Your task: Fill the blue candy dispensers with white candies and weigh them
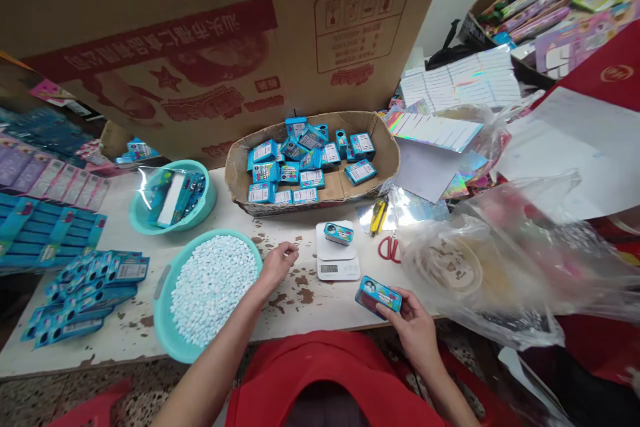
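My right hand (413,325) grips a small blue candy box (379,295) near the table's front edge, its printed face up. A similar blue box (339,233) lies on the white digital scale (339,269), whose display is lit. Between the scale and a turquoise basin (165,310) of pale small candies (213,287), my left hand (278,264) hovers with its fingers curled together. Whatever may be inside those fingers is hidden.
A cut-down cardboard tray (313,207) holds several blue boxes. Red-handled scissors (389,249) and a yellow cutter (379,217) lie right of the scale. Stacked blue cartons (90,297), a smaller turquoise bowl (206,203) and plastic bags (480,273) flank the workspace.
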A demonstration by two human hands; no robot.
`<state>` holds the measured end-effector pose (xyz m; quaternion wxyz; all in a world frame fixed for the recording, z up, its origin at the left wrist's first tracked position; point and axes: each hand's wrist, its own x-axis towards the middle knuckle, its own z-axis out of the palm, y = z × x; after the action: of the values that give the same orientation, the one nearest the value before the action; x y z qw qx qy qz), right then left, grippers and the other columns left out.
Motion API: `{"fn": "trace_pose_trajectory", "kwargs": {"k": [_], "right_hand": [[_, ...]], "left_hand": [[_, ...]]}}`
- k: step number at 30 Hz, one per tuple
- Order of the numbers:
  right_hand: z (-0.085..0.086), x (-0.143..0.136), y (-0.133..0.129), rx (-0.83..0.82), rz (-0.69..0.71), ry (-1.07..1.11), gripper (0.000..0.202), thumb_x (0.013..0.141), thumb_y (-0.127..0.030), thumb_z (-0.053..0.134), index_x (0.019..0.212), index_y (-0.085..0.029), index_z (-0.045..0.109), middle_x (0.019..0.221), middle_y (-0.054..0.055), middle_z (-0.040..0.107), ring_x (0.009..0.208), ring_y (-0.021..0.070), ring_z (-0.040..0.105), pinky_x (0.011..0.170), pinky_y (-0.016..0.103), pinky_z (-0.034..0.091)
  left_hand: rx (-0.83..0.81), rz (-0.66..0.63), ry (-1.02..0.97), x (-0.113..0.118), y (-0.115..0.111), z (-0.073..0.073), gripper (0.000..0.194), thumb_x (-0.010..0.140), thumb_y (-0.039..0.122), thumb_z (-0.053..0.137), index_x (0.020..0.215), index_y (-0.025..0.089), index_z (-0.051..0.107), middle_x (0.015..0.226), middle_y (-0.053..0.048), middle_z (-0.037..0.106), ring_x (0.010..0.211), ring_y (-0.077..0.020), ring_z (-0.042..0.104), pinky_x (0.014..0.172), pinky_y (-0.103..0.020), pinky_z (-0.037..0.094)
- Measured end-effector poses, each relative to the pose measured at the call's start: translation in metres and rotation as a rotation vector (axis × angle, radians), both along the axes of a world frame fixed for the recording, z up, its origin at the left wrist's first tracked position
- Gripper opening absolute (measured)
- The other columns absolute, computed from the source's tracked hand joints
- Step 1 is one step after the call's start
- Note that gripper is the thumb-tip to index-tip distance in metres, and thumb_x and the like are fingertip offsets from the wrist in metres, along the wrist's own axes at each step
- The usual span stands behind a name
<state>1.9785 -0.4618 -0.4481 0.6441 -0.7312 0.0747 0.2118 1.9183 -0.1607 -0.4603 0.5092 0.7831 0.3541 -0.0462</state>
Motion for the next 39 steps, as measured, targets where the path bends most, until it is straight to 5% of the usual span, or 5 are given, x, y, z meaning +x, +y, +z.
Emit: {"fn": "trace_pose_trajectory", "kwargs": {"k": [14, 18, 24, 31, 39], "right_hand": [[-0.014, -0.016, -0.001, 0.022, 0.087, -0.044, 0.041, 0.055, -0.035, 0.081, 0.087, -0.019, 0.06, 0.084, 0.005, 0.066, 0.08, 0.0223, 0.063, 0.076, 0.034, 0.052], [-0.039, -0.02, 0.028, 0.06, 0.299, -0.116, 0.036, 0.059, -0.034, 0.078, 0.088, -0.019, 0.062, 0.087, 0.005, 0.065, 0.083, 0.023, 0.062, 0.077, 0.036, 0.052], [-0.064, -0.039, 0.056, -0.062, 0.453, -0.399, 0.034, 0.068, -0.036, 0.073, 0.097, -0.022, 0.062, 0.099, 0.008, 0.063, 0.097, 0.0261, 0.059, 0.088, 0.043, 0.048], [0.003, 0.001, 0.092, -0.162, 0.434, -0.484, 0.062, 0.07, -0.044, 0.07, 0.123, -0.019, 0.048, 0.121, 0.012, 0.056, 0.11, 0.028, 0.053, 0.093, 0.044, 0.045], [0.062, -0.011, 0.175, -0.142, 0.814, -0.622, 0.034, 0.07, -0.042, 0.073, 0.096, -0.023, 0.062, 0.094, 0.004, 0.066, 0.09, 0.0243, 0.059, 0.081, 0.036, 0.045]], "left_hand": [[0.365, -0.448, -0.141, 0.081, -0.028, 0.007, 0.056, 0.071, 0.018, 0.063, 0.126, 0.024, 0.049, 0.128, -0.008, 0.05, 0.115, -0.0247, 0.047, 0.091, -0.035, 0.038], [0.361, -0.531, -0.073, 0.098, -0.034, -0.003, 0.033, 0.077, 0.018, 0.057, 0.11, 0.021, 0.057, 0.109, -0.006, 0.06, 0.1, -0.0228, 0.055, 0.084, -0.032, 0.041], [0.387, -0.376, -0.169, 0.066, -0.024, 0.009, 0.031, 0.075, 0.025, 0.064, 0.104, 0.02, 0.058, 0.107, -0.006, 0.061, 0.099, -0.0238, 0.054, 0.082, -0.033, 0.041], [-0.056, -0.178, -0.345, -0.01, -0.024, 0.037, 0.033, 0.069, 0.036, 0.07, 0.098, 0.023, 0.063, 0.097, -0.003, 0.063, 0.094, -0.0217, 0.054, 0.085, -0.033, 0.041], [-1.063, 0.818, -0.741, -0.057, -0.006, 0.069, 0.047, 0.082, 0.057, 0.049, 0.093, 0.014, 0.063, 0.09, -0.01, 0.066, 0.09, -0.0208, 0.061, 0.081, -0.033, 0.047]]}}
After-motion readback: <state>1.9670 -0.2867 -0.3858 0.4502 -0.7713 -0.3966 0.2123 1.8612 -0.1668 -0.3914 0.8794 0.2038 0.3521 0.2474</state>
